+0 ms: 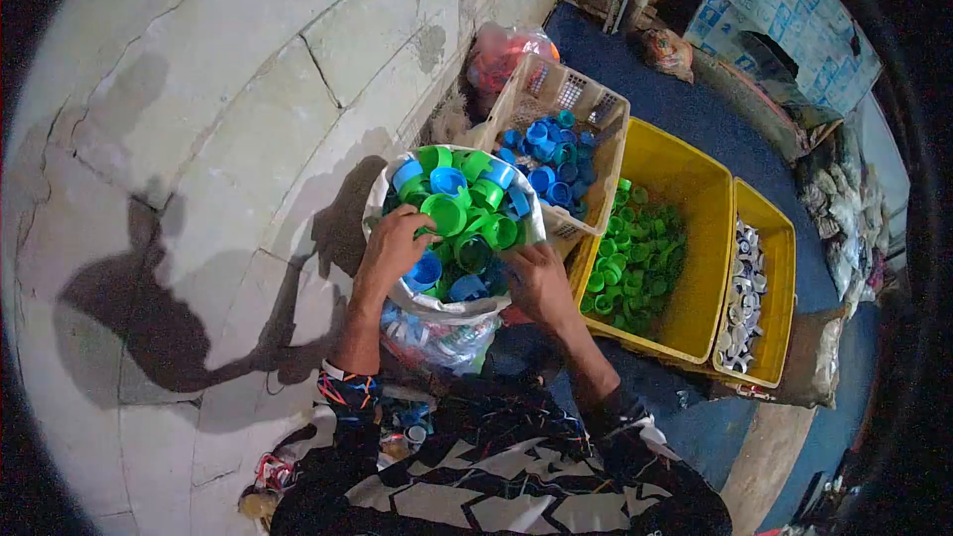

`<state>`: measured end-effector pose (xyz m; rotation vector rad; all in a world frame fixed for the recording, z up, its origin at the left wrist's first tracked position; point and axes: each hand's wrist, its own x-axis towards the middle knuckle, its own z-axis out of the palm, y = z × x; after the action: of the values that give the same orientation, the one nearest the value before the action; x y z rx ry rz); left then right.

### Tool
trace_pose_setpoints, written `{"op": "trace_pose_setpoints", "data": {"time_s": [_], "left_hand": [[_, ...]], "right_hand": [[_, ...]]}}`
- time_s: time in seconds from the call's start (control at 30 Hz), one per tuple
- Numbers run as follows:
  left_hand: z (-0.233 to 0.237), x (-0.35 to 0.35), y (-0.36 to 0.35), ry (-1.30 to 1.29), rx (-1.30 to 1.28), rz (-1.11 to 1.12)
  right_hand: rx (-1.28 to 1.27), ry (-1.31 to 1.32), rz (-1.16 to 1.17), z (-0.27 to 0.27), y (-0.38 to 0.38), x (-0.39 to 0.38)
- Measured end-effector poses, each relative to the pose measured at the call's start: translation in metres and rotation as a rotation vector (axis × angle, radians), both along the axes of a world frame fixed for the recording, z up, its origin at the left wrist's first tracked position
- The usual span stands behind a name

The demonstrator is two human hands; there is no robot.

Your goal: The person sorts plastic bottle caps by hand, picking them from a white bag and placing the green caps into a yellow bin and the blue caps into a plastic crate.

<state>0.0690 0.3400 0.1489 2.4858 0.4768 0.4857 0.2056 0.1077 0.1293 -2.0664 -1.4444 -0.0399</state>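
Observation:
A round white sack (460,314) with a rolled rim is full of green and blue plastic caps. My left hand (397,243) is at the sack's left side, its fingers bent against a large green cap (444,214); whether it grips the cap is unclear. At the right rim is my right hand (539,278), fingers curled down among the caps, their tips partly hidden. A blue cap (423,271) lies between the hands, nearer the left one.
Behind the sack stands a pale crate (608,104) of blue caps. To the right are a yellow bin (695,199) of green caps and a narrower yellow bin (776,268) of white caps. A block wall (228,119) rises at left.

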Motion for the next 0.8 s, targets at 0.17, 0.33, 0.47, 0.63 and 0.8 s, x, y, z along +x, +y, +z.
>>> {"op": "trace_pose_setpoints", "data": {"time_s": [0.17, 0.33, 0.47, 0.63, 0.8], "left_hand": [[0.004, -0.012, -0.011, -0.136, -0.023, 0.142], [-0.008, -0.022, -0.02, -0.307, -0.089, 0.221], [-0.02, -0.025, -0.027, -0.417, -0.334, 0.404], [-0.006, -0.017, -0.046, -0.536, -0.718, 0.412], [0.002, 0.004, -0.064, -0.681, -0.762, 0.371]], "right_hand": [[-0.32, -0.282, 0.057, 0.001, 0.038, -0.007], [-0.416, -0.357, 0.163, -0.038, 0.054, 0.001], [-0.358, -0.234, 0.174, -0.042, 0.056, 0.017], [-0.041, 0.333, 0.099, -0.009, 0.047, 0.029], [0.293, 0.886, 0.062, 0.005, 0.037, 0.03]]}}
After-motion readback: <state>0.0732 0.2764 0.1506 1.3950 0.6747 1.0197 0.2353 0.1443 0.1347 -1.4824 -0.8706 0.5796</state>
